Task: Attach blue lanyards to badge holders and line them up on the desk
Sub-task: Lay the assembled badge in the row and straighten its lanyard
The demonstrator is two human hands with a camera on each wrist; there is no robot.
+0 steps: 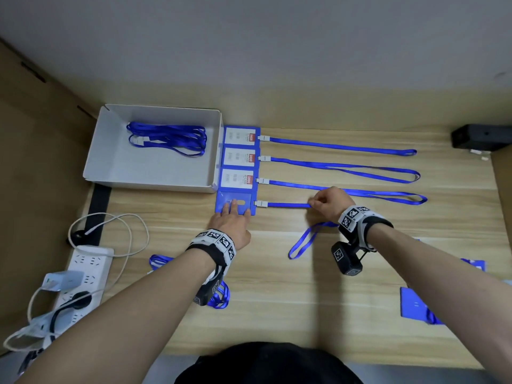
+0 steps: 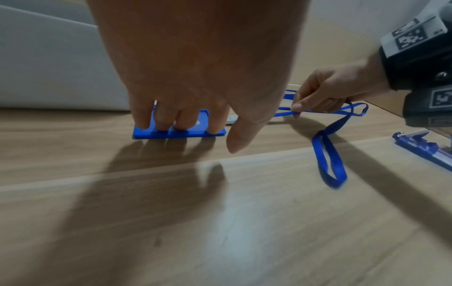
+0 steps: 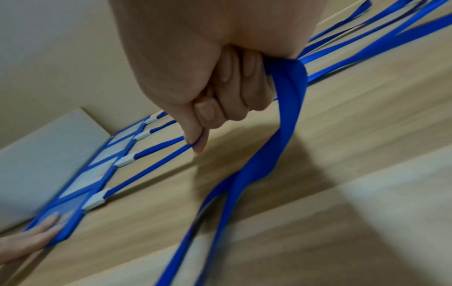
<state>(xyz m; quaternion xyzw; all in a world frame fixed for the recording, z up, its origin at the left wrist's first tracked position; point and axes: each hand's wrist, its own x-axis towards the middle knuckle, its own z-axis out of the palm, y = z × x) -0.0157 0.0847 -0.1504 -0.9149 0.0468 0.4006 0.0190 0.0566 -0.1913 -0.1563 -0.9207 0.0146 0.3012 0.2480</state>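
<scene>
Three blue badge holders point(image 1: 239, 156) with lanyards stretched to the right lie in a column beside the white box. A fourth blue badge holder point(image 1: 235, 203) point(image 2: 179, 129) point(image 3: 61, 218) lies below them, its white clip point(image 1: 260, 203) point(image 3: 95, 199) joined to a blue lanyard point(image 1: 288, 205) point(image 2: 327, 154) point(image 3: 264, 154). My left hand point(image 1: 231, 221) point(image 2: 186, 100) presses straight fingers flat on this holder. My right hand point(image 1: 329, 203) point(image 2: 322, 96) point(image 3: 208, 108) pinches the lanyard to the right of the clip; the rest of the strap hangs in a loop toward me.
A white cardboard box point(image 1: 116, 164) at the left holds a bundle of blue lanyards point(image 1: 169, 139). A power strip point(image 1: 83, 275) with cables sits at the front left. More lanyards point(image 1: 221, 295) lie under my left wrist, and loose blue holders point(image 1: 415, 306) lie at the right. A black device point(image 1: 479, 137) stands far right.
</scene>
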